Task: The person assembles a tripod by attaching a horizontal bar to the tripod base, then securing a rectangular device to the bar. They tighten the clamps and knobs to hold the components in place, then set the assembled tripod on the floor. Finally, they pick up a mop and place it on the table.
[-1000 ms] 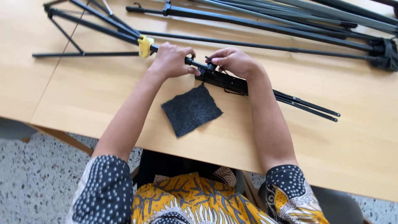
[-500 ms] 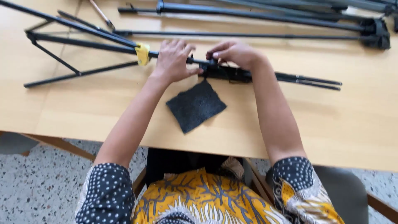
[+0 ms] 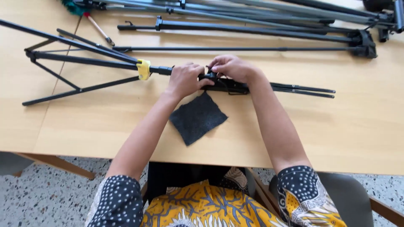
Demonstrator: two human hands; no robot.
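We see a pale wooden table point(image 3: 345, 138) filling most of the frame, and on it, just above the centre, a black folding metal stand with thin legs point(image 3: 88, 63). Its main tube runs from the upper left toward the middle, with a yellow plastic collar point(image 3: 143, 69) on it, and the thin struts spread out toward the left edge of the frame. A bundle of slim black rods point(image 3: 303, 89) belonging to the same stand reaches out to the right of centre.

The left hand point(image 3: 184, 80) is closed around the tube just to the right of the yellow collar, knuckles up. The right hand point(image 3: 232, 68) sits just beside it at the centre top of the frame, its fingers curled and pinching a small black clamp joint point(image 3: 210, 77) on the stand; the two hands are nearly touching.

Directly below the hands lies a dark grey square of felt-like cloth point(image 3: 197, 118), flat on the table and turned at an angle, apart from both hands.

Along the top of the frame lie several more long black and grey stand poles point(image 3: 252, 31), roughly parallel, ending in black fittings at the upper right. In the upper left corner a thin stick with a red band point(image 3: 97, 27) lies across the table.

At the bottom we see sleeves of dotted dark fabric and a yellow patterned garment point(image 3: 206, 208).
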